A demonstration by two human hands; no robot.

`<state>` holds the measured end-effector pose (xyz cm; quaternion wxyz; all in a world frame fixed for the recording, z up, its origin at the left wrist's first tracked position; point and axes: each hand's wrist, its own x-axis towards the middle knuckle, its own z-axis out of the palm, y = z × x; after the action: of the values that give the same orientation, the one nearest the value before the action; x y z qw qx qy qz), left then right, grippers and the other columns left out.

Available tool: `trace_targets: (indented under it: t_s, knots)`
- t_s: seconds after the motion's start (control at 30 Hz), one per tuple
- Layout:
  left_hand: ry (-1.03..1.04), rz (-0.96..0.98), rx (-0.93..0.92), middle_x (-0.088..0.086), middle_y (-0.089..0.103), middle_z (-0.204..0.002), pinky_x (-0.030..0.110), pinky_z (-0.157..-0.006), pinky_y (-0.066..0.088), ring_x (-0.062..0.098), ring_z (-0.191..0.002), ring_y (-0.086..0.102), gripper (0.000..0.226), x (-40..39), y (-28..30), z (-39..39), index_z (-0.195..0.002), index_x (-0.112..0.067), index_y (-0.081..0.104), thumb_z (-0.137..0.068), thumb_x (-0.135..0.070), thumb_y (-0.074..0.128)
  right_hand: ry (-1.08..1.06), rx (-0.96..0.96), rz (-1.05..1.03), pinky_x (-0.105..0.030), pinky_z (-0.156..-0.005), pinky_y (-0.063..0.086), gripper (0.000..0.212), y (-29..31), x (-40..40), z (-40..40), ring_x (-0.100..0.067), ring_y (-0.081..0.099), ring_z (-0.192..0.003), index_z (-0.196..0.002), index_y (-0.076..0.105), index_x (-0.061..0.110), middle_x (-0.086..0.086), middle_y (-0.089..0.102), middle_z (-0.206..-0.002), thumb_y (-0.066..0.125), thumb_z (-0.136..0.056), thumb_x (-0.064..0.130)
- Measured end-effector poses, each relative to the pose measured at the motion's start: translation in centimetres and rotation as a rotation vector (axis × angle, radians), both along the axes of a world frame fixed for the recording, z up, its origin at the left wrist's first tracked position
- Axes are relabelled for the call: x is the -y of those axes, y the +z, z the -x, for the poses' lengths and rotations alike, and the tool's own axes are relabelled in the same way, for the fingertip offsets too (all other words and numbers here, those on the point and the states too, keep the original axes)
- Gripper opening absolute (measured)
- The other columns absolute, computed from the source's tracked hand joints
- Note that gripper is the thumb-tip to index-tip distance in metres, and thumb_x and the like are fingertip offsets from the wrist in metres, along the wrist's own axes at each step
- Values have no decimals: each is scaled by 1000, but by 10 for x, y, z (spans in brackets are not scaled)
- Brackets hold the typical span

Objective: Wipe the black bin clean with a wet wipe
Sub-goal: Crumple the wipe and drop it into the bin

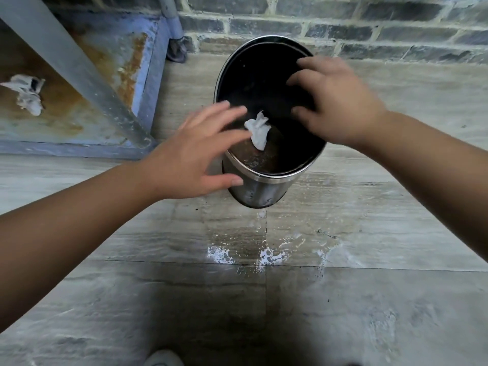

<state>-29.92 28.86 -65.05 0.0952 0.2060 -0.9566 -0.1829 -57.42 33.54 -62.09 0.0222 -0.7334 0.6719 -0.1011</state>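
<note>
Seemingly between strokes: left hand (192, 157) spread, empty, thumb near rim of black bin (260, 192); right hand (335, 101) loosely curled, holding nothing; wet wipe (258, 129) loose inside

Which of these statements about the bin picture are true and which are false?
1. The black bin stands upright on the floor. True.
2. A white wipe is in the bin's mouth, by the left hand. True.
3. The right hand holds a spray bottle. False: it holds nothing and reaches over the bin's rim.
4. The floor in front of the bin is dry. False: a wet patch glistens there.
5. A crumpled tissue lies off to the left. True.
</note>
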Motion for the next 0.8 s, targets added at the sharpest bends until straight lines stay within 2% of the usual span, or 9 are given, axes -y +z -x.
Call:
trace_targets:
  t_s: [0.13,0.17,0.23,0.3,0.33,0.43,0.57,0.67,0.8]
  knots:
    - [270,-174,-174,8,26,-155,46,-113,20,25,-142,20,65,21,6,0,-142,-21,40,-85,-48,55,-378,579,15,-43,-112,35,73,-5,-60,-4,-29,40,-133,-141,37,10,-13,39,-145,73,-81,30]
    - [254,-130,-151,9,27,-154,47,-113,20,28,-141,21,61,34,9,2,-141,-22,41,-84,-37,57,-404,606,6,-44,-106,41,75,-5,-78,-13,-26,43,-129,-142,35,12,-11,39,-143,72,-81,36]
    - [110,45,27,9,29,-154,56,-112,21,32,-140,21,61,69,19,10,-139,-24,45,-80,-13,60,-211,336,18,-40,-79,54,73,-2,-109,-38,-23,56,-107,-139,37,19,-6,40,-136,64,-79,51]
    - [-22,206,234,6,36,-152,63,-107,23,32,-139,23,63,102,33,26,-133,-27,53,-75,-6,66,10,84,0,-35,-51,51,65,0,-125,-58,-25,64,-76,-135,43,22,-3,47,-130,56,-80,54]
    - [-85,286,290,6,43,-148,62,-104,24,33,-137,28,57,113,39,34,-127,-26,60,-73,-8,70,64,46,-53,-35,-46,50,59,-1,-124,-64,-28,65,-68,-132,46,21,-2,52,-126,56,-82,52]
    - [-240,463,323,3,63,-129,56,-97,26,34,-127,44,34,129,46,48,-104,-20,73,-71,-14,78,101,-69,-142,-40,-52,52,35,-4,-102,-70,-38,66,-73,-115,55,17,-4,60,-108,51,-90,42]
    - [-252,504,239,2,69,-119,53,-99,26,31,-121,51,26,134,46,47,-102,-19,74,-76,-22,78,114,-136,-208,-43,-62,54,29,-4,-83,-43,-37,67,-84,-111,54,21,-2,63,-108,45,-95,44]
    - [-199,533,191,2,71,-111,51,-99,26,26,-120,52,24,127,38,43,-99,-19,73,-76,-27,78,150,-130,-188,-44,-65,55,25,-4,-73,-5,-36,67,-88,-108,60,16,-6,65,-109,58,-90,34]
    - [25,474,73,-1,73,-99,53,-98,28,24,-117,56,23,97,23,46,-93,-20,74,-80,-38,73,3,-73,-161,-46,-91,52,45,0,-46,52,-36,61,-114,-127,57,9,-11,54,-141,69,-85,14]
